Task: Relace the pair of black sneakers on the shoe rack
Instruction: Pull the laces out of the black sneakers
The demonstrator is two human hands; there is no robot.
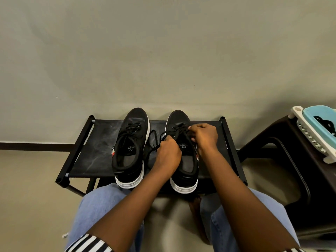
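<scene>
We note left hand [168,151], right hand [204,136] both clamped on lace [154,141] of right sneaker [185,172]; left sneaker [131,142] alongside on shoe rack [94,142].

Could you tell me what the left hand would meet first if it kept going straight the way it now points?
Probably the laced front of the sneaker: the left hand grips its lace and points away from the person, toward that toe. Depth is unclear from one view.
</scene>
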